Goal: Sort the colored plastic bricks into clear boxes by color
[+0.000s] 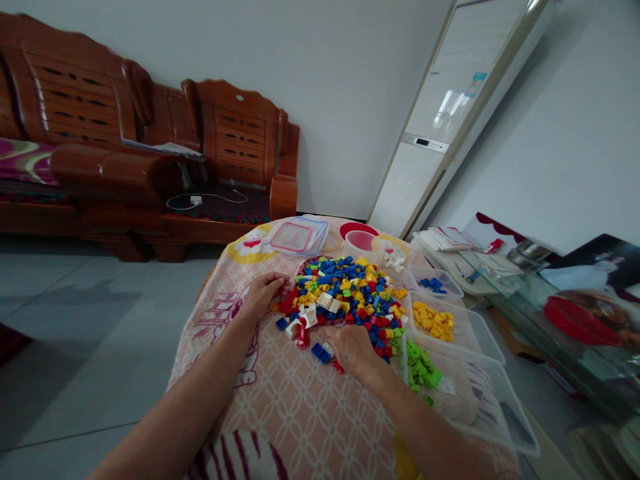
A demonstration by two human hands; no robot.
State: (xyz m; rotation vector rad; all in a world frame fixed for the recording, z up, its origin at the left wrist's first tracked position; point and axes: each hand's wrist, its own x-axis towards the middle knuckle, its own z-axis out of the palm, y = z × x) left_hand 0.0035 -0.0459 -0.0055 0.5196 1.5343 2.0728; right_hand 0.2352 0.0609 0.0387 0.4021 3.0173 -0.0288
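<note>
A heap of mixed toy building bricks [345, 287] in blue, yellow, red, green and white lies on the cloth-covered table. At its left edge rests my left hand [267, 293], fingers loosely stretched toward the red bricks, with nothing seen in it. My right hand [353, 347] is at the near edge of the heap, palm down, its fingers bent together; whatever is under the fingertips is hidden. Beside those fingers lie a blue brick [321, 353] and a small white brick. Larger white bricks [327, 302] sit on the heap between my hands.
On the right, clear boxes hold blue bricks [433, 285], yellow bricks [433, 321] and green bricks [421, 365]. White bricks [394, 259] lie behind, near a round tub [361, 240]. Flat lids [299, 236] are at the back. A glass-topped table [565, 333] stands right.
</note>
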